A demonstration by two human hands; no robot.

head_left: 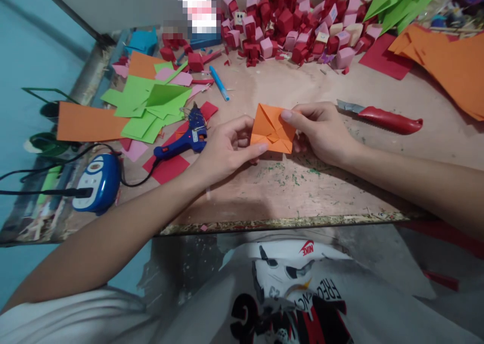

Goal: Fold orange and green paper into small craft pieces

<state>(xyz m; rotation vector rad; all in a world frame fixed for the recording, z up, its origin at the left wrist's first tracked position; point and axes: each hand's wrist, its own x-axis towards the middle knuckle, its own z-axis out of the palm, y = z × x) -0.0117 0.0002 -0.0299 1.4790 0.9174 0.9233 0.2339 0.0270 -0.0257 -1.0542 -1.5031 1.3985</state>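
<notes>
Hands pinch folded orange paper square (273, 129) over bare mid wooden tabletop (302, 193): left hand (223, 151) thumb+fingers on left edge, right hand (321, 131) on right edge. Red-handled utility knife (381, 117) just beyond right hand; blue glue gun (187, 137) near left.

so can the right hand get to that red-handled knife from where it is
Probably yes. The red-handled knife lies in the open on the table just beyond the right hand, with nothing between them. But that hand is pinching the orange folded paper together with the left hand, so it would have to let go.
</notes>
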